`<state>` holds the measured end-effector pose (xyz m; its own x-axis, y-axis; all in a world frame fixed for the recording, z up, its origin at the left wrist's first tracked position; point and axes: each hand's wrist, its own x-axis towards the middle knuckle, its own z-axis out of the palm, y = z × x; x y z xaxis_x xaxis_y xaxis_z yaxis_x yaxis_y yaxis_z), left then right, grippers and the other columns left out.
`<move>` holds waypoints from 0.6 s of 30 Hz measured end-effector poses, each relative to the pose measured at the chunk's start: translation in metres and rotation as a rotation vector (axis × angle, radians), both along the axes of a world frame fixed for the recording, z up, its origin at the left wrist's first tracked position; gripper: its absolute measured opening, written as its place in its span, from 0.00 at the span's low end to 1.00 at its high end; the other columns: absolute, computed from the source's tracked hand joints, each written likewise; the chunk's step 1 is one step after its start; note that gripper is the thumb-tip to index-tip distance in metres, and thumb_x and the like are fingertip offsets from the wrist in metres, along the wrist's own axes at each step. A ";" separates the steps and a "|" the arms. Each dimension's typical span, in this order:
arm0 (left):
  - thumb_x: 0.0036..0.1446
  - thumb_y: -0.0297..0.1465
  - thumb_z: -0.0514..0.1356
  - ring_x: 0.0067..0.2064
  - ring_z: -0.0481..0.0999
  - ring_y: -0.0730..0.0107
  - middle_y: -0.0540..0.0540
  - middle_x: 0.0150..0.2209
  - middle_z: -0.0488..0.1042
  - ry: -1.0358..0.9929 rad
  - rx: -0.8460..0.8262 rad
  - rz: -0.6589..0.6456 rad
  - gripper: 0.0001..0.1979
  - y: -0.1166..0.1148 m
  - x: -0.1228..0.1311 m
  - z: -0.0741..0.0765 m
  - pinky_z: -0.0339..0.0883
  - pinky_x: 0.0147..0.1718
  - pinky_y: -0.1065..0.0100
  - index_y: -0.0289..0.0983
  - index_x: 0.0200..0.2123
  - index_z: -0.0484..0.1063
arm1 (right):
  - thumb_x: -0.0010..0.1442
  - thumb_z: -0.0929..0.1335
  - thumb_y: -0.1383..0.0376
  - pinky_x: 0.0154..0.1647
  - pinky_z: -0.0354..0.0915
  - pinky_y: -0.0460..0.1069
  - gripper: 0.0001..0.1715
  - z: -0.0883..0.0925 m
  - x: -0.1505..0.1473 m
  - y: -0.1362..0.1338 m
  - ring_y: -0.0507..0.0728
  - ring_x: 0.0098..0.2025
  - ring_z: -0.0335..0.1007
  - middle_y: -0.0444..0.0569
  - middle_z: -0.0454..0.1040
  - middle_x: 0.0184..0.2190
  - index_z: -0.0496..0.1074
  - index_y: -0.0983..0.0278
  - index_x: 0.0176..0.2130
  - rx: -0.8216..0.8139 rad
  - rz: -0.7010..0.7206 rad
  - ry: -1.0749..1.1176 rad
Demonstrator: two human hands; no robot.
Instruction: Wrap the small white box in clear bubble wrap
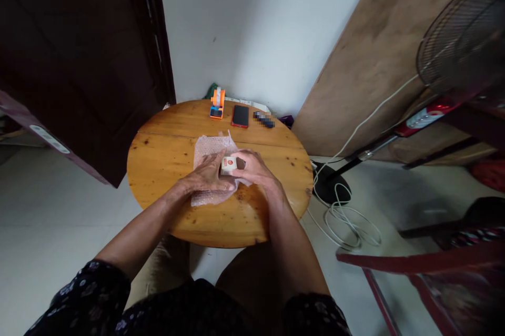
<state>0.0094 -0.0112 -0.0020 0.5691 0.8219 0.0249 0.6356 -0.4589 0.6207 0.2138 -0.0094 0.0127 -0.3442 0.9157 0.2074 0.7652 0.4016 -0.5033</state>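
Observation:
A sheet of bubble wrap (208,150) lies spread on the round wooden table (165,168). On it sits a small whitish box with a red mark (228,164). My left hand (205,177) lies over the wrap with its fingers against the box's left side. My right hand (252,166) is curled round the box from the right. Both hands hold the box between them.
At the table's far edge stand an orange tape dispenser (216,103), a red-cased phone (240,115) and a small dark object (263,119). A standing fan (461,47), its base (330,187) and a coiled white cable (347,220) are to the right. A red chair (418,267) is near right.

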 end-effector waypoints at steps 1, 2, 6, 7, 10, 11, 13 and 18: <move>0.44 0.49 0.68 0.70 0.55 0.38 0.34 0.69 0.58 0.003 0.018 -0.006 0.59 0.001 0.001 -0.001 0.52 0.65 0.42 0.38 0.73 0.42 | 0.46 0.75 0.62 0.56 0.65 0.57 0.21 -0.001 0.003 0.002 0.64 0.50 0.74 0.48 0.81 0.44 0.78 0.60 0.42 0.016 -0.042 0.045; 0.44 0.49 0.68 0.70 0.54 0.38 0.34 0.69 0.58 0.009 0.038 -0.016 0.60 0.001 0.001 -0.003 0.51 0.66 0.43 0.39 0.73 0.41 | 0.47 0.74 0.61 0.54 0.66 0.56 0.20 -0.001 0.006 0.004 0.63 0.49 0.75 0.48 0.81 0.43 0.78 0.60 0.43 0.040 -0.107 0.107; 0.42 0.51 0.70 0.73 0.47 0.39 0.34 0.72 0.52 0.130 0.118 -0.121 0.60 0.004 0.000 -0.009 0.40 0.69 0.44 0.40 0.72 0.46 | 0.53 0.71 0.58 0.52 0.68 0.54 0.22 -0.001 0.028 0.010 0.61 0.48 0.75 0.49 0.81 0.46 0.75 0.61 0.47 0.167 -0.548 0.303; 0.41 0.52 0.70 0.73 0.44 0.38 0.34 0.72 0.50 0.173 0.131 -0.152 0.58 0.005 -0.001 -0.010 0.37 0.69 0.43 0.40 0.71 0.50 | 0.54 0.70 0.57 0.53 0.68 0.55 0.22 -0.001 0.034 0.011 0.62 0.49 0.75 0.51 0.81 0.46 0.75 0.61 0.48 0.156 -0.669 0.272; 0.41 0.57 0.68 0.74 0.40 0.36 0.34 0.73 0.48 0.248 0.153 -0.197 0.54 0.005 -0.002 -0.012 0.34 0.68 0.39 0.41 0.68 0.59 | 0.52 0.72 0.61 0.56 0.65 0.61 0.24 -0.003 0.046 0.011 0.67 0.53 0.74 0.55 0.80 0.47 0.75 0.62 0.50 -0.005 -0.878 0.052; 0.40 0.57 0.68 0.74 0.39 0.35 0.34 0.73 0.48 0.255 0.155 -0.194 0.53 0.005 -0.002 -0.012 0.33 0.68 0.38 0.42 0.67 0.60 | 0.52 0.72 0.61 0.58 0.64 0.63 0.26 -0.003 0.047 0.010 0.68 0.54 0.73 0.56 0.79 0.49 0.74 0.62 0.51 -0.033 -0.891 0.004; 0.40 0.57 0.69 0.74 0.39 0.33 0.33 0.73 0.47 0.261 0.151 -0.183 0.54 0.004 -0.002 -0.010 0.33 0.67 0.37 0.42 0.67 0.60 | 0.52 0.71 0.61 0.61 0.60 0.67 0.31 -0.003 0.046 0.009 0.70 0.58 0.69 0.59 0.76 0.55 0.72 0.64 0.56 0.046 -0.869 0.008; 0.40 0.56 0.70 0.73 0.38 0.30 0.31 0.73 0.46 0.273 0.132 -0.183 0.54 0.002 0.001 -0.003 0.34 0.67 0.36 0.40 0.68 0.60 | 0.61 0.65 0.60 0.59 0.66 0.59 0.23 0.017 0.018 -0.002 0.62 0.55 0.72 0.55 0.77 0.54 0.74 0.62 0.53 0.280 -0.495 0.274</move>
